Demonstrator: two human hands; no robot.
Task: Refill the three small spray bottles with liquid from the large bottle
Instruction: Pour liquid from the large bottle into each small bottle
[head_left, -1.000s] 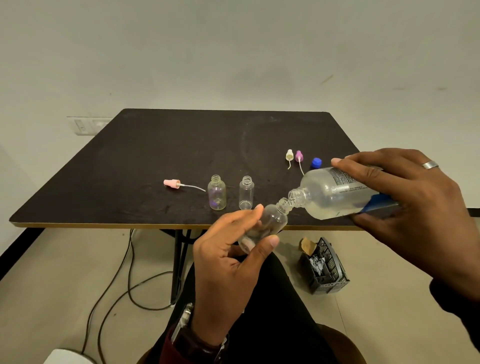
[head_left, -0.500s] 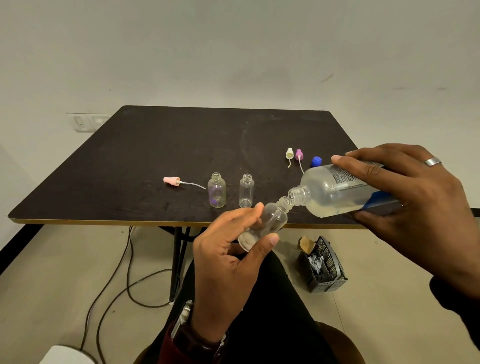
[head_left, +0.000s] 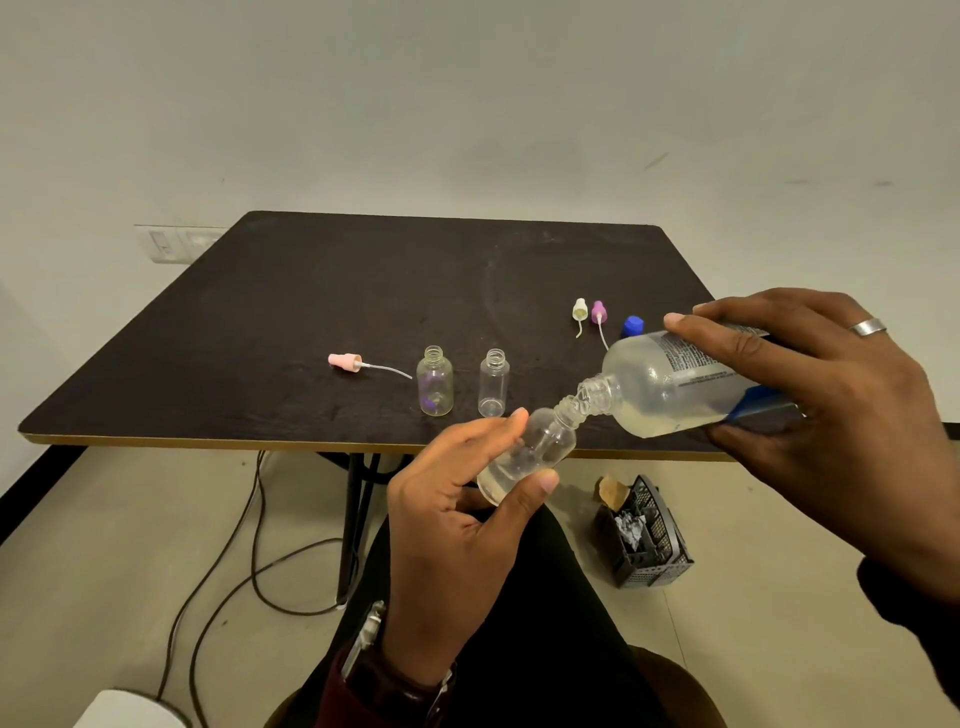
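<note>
While your head camera looks down past the near edge of the dark counter (head_left: 291, 322), your left hand (head_left: 457, 519) holds a small spray bottle (head_left: 530, 452) out in front of that edge, above your lap. Its fingers (head_left: 488, 431) and thumb are curled round the bottle's lower half, and the bottle tilts with its open neck up and to the right. A little clear liquid sits at its bottom.

Your right hand (head_left: 831, 415) grips the large bottle (head_left: 670, 384), fingers over the top of the label and thumb beneath. The large bottle lies almost on its side, neck pointing down and left, and its mouth meets the mouth of the small bottle you hold. Pale liquid pools along its lower side. A ring shows on one finger.

On the counter, near its front edge, two more small bottles stand upright with no caps: the left bottle (head_left: 435, 382) with a purple tint inside, and the clear bottle (head_left: 493, 383) just right of it. A pink sprayer (head_left: 345, 361) with its tube lies to their left. Farther right and back lie a white sprayer (head_left: 580, 310), a purple sprayer (head_left: 598, 313) and a blue cap (head_left: 633, 326), close together.

On the floor to the right sits a black basket (head_left: 649, 540); cables (head_left: 249, 545) run under the counter.
</note>
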